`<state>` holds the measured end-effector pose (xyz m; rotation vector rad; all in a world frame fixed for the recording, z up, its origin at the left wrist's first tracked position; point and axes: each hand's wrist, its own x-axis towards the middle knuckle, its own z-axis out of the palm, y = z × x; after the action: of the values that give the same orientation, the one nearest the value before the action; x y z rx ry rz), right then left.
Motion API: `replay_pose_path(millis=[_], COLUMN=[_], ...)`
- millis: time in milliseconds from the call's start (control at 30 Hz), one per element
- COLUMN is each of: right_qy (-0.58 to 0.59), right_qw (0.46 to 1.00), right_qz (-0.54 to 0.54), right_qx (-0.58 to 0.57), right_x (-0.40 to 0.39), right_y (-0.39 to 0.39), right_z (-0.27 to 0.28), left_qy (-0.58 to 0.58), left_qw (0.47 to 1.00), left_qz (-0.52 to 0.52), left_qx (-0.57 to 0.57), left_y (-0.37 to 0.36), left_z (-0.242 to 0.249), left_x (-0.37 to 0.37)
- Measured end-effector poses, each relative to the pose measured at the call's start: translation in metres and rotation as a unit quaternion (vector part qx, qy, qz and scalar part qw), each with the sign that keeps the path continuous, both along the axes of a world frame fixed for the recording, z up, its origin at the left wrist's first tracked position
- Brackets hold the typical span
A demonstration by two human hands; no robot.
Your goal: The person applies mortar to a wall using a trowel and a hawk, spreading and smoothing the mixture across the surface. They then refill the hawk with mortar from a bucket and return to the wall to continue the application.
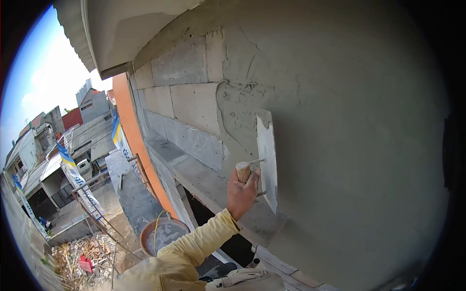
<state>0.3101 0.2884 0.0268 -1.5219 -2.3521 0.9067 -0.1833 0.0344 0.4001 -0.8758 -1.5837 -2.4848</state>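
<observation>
One hand (242,196) around a trowel (268,160), wide plaster (359,145) beyond its right edge.

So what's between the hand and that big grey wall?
In the head view, the trowel's flat blade lies between the hand and the grey wall. The hand holds its wooden handle.

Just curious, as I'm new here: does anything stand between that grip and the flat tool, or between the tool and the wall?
Nothing visible does. The grip is closed around the wooden handle of the flat tool, and no object shows between the tool and the grey wall. Whether they touch, I can't tell.
</observation>
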Motion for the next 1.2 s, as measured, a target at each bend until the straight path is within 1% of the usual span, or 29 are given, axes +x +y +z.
replay_pose_path(millis=[33, 67, 133, 167, 200, 233, 267, 333, 467, 533, 633, 667, 700, 733, 800, 833, 900, 933, 1000, 1033, 1100, 1167, 1200], right_qy=[0.008, 0.013, 0.014, 0.017, 0.019, 0.021, 0.020, 0.015, 0.005, -0.001, -0.004, -0.005, -0.007, -0.008, -0.009, -0.008, -0.008, -0.007, -0.009, -0.009, -0.006, -0.004, -0.004], right_qw=[1.000, 1.000, 1.000, 1.000, 0.999, 0.999, 0.999, 0.999, 1.000, 1.000, 1.000, 1.000, 1.000, 1.000, 1.000, 1.000, 0.999, 0.999, 0.999, 0.999, 0.998, 0.999, 0.999], right_qz=[0.000, -0.001, 0.000, 0.001, 0.001, -0.002, -0.005, -0.008, -0.002, -0.006, -0.012, -0.014, -0.014, -0.014, -0.014, -0.015, -0.016, -0.018, -0.022, -0.023, -0.022, -0.019, -0.016], right_qx=[0.008, 0.015, 0.021, 0.023, 0.025, 0.027, 0.027, 0.028, 0.014, 0.008, 0.008, 0.009, 0.010, 0.012, 0.020, 0.024, 0.031, 0.036, 0.044, 0.047, 0.050, 0.048, 0.046], right_x=[-0.008, -0.010, -0.009, -0.010, -0.010, -0.008, -0.002, 0.008, 0.019, 0.031, 0.040, 0.042, 0.045, 0.044, 0.041, 0.038, 0.032, 0.028, 0.028, 0.027, 0.022, 0.019, 0.019], right_y=[0.007, 0.012, 0.014, 0.016, 0.017, 0.016, 0.015, 0.015, 0.001, -0.007, -0.013, -0.014, -0.015, -0.015, -0.012, -0.011, -0.009, -0.008, -0.003, -0.001, 0.004, 0.008, 0.007], right_z=[0.004, 0.007, 0.009, 0.009, 0.008, 0.009, 0.007, 0.005, -0.005, -0.008, -0.011, -0.012, -0.011, -0.009, -0.003, 0.002, 0.009, 0.013, 0.022, 0.025, 0.024, 0.017, 0.015], left_qy=[-0.106, -0.102, -0.235, -0.232, -0.261, -0.292, -0.294, -0.222, -0.189, -0.175, -0.155, -0.131, -0.108, -0.108, -0.085, -0.085, -0.034, -0.032, 0.082, 0.082, 0.169, 0.187, 0.184], left_qw=[0.993, 0.993, 0.955, 0.956, 0.947, 0.937, 0.937, 0.962, 0.965, 0.970, 0.976, 0.978, 0.980, 0.980, 0.978, 0.977, 0.960, 0.959, 0.969, 0.969, 0.975, 0.979, 0.981], left_qz=[-0.023, -0.025, -0.013, -0.012, -0.026, -0.042, -0.045, -0.043, -0.082, -0.079, -0.073, -0.085, -0.096, -0.096, -0.136, -0.137, -0.234, -0.236, -0.230, -0.230, -0.135, -0.033, 0.029], left_qx=[0.051, 0.057, 0.179, 0.181, 0.185, 0.187, 0.185, 0.150, 0.163, 0.152, 0.135, 0.135, 0.135, 0.137, 0.135, 0.139, 0.150, 0.154, 0.045, 0.047, 0.047, 0.078, 0.055], left_y=[-0.008, -0.010, -0.011, -0.008, -0.001, 0.005, 0.007, 0.005, -0.001, -0.002, 0.004, 0.007, 0.008, 0.009, 0.013, 0.018, 0.026, 0.025, 0.020, 0.017, 0.003, -0.019, -0.027], left_z=[-0.004, -0.007, -0.017, -0.018, -0.015, -0.009, 0.003, 0.034, 0.104, 0.138, 0.176, 0.187, 0.196, 0.206, 0.224, 0.233, 0.245, 0.249, 0.242, 0.236, 0.225, 0.229, 0.235], left_x=[-0.010, -0.025, -0.055, -0.067, -0.078, -0.085, -0.084, -0.082, -0.099, -0.096, -0.095, -0.092, -0.088, -0.081, -0.064, -0.054, -0.035, -0.023, 0.000, 0.000, -0.009, -0.054, -0.071])
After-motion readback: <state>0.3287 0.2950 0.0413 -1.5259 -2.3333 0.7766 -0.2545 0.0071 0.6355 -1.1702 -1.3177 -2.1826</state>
